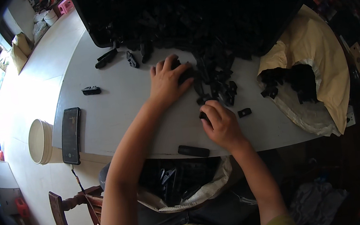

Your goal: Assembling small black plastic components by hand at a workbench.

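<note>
My left hand reaches to the middle of the grey table, its fingers curled over a black plastic part at the edge of a loose heap. Nearer to me, my right hand is closed, with a small black plastic piece showing between thumb and fingers. Just beyond it lies the heap of black plastic parts, several of them long and narrow. One small black piece rests apart, to the right of my right hand. A long rounded black part lies by the near table edge.
A large black bin full of dark parts stands at the back. Right is an opened tan sack with black pieces. Left are a phone and a pale bucket. Below the edge sits a white sack of black parts.
</note>
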